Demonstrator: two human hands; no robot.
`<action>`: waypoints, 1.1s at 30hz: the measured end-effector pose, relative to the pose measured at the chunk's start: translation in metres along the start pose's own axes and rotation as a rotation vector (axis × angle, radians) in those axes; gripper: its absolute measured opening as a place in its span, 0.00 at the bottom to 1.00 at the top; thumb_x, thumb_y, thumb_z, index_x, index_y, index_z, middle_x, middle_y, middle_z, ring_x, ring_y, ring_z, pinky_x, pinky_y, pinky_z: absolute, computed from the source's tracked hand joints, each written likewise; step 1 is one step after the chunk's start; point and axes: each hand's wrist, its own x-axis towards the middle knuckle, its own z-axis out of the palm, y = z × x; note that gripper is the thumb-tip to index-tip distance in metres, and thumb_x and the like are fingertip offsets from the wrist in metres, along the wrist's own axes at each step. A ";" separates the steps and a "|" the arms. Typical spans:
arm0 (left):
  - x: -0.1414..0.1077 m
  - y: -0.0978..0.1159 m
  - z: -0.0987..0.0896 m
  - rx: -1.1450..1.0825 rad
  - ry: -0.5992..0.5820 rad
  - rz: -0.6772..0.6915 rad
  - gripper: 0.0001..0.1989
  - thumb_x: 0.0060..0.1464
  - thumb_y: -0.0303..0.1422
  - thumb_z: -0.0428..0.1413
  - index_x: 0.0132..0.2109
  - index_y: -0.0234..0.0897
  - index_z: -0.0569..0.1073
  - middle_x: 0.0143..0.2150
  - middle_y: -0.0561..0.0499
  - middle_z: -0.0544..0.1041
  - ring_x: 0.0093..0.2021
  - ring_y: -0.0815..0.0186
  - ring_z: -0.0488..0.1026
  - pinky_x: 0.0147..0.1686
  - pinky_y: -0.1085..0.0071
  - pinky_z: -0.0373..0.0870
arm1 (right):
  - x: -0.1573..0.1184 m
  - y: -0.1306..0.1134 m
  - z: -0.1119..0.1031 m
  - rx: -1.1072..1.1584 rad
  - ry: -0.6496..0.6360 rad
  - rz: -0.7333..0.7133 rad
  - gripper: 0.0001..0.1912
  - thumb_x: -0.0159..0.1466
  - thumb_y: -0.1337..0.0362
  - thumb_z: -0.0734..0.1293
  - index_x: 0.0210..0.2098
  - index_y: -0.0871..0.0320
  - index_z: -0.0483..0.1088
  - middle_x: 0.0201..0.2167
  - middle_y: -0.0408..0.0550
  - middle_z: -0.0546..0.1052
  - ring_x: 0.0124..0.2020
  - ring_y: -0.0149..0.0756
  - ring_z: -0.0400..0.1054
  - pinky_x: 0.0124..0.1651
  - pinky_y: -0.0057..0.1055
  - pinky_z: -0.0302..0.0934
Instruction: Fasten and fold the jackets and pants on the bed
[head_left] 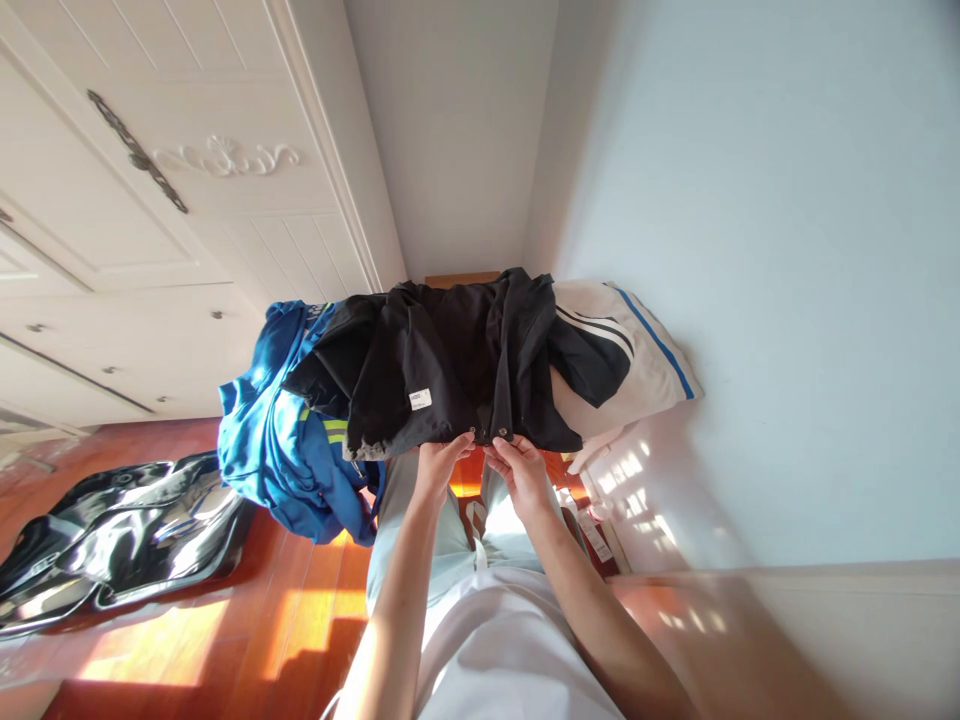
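Observation:
A black garment (450,350) with a small white label lies spread over a heap of clothes in front of me. My left hand (442,462) pinches its near edge beside a round metal snap. Just to the right, my right hand (519,464) pinches the same edge near a second snap, and a small gap separates the two hands. Blue clothing (289,440) with yellow-green stripes hangs down at the left of the heap. On the right, black fabric with white stripes (600,350) rests over a beige cloth item (652,375) edged in blue.
A white cabinet (172,240) with dark metal handles stands at the left. A shiny black bag or case (142,530) lies on the sunlit wooden floor (277,600). The pale wall (772,300) rises at the right, with small items by its base.

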 end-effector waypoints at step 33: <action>-0.007 0.007 0.005 0.067 -0.020 0.051 0.14 0.36 0.37 0.70 0.28 0.31 0.81 0.28 0.43 0.82 0.32 0.57 0.80 0.34 0.67 0.76 | 0.006 -0.006 0.006 -0.101 0.091 -0.004 0.19 0.45 0.57 0.80 0.25 0.57 0.69 0.18 0.37 0.73 0.15 0.26 0.65 0.20 0.23 0.61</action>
